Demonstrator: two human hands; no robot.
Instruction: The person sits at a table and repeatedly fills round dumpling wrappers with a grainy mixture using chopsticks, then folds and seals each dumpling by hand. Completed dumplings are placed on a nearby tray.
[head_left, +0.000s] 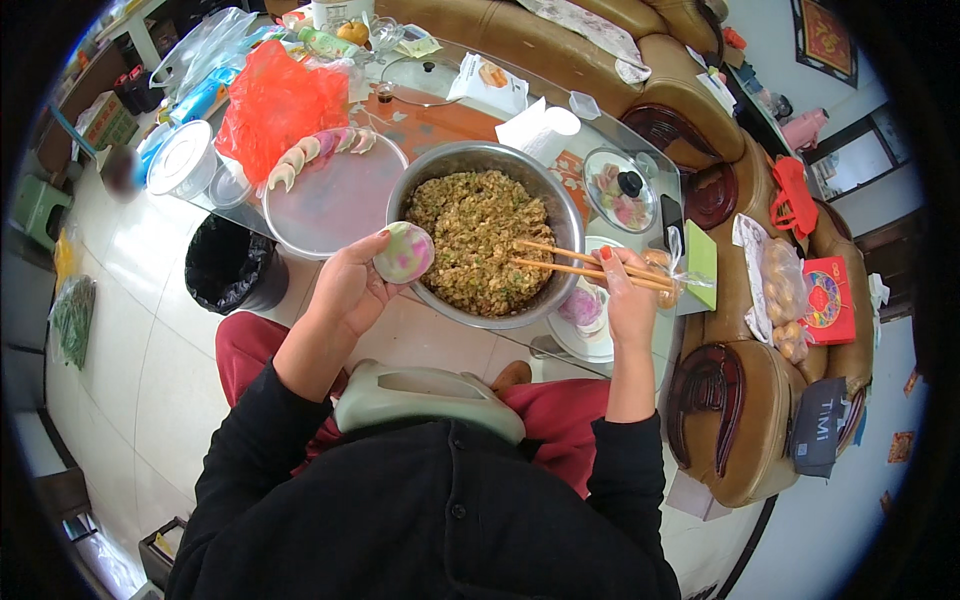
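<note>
A round dumpling wrapper point(404, 252), marbled pink, green and white, rests on the fingers of my left hand point(350, 285), beside the left rim of a big steel bowl point(572, 205). Chopped brownish-green filling point(475, 235) fills much of the bowl. My right hand point(630, 310) grips a pair of wooden chopsticks point(590, 262), their tips in the filling. To the left, folded dumplings point(310, 152) sit in a curved row along the far edge of a round tray point(335, 205). More purple-and-white wrappers point(582, 308) lie on a white plate point(600, 345), partly behind my right hand.
Behind the tray is a red plastic bag point(280, 105). A glass lid point(620, 190) lies right of the bowl, near a green box point(701, 265). A lined black bin point(235, 265) stands left of my knees. Brown leather sofas point(715, 415) border the table.
</note>
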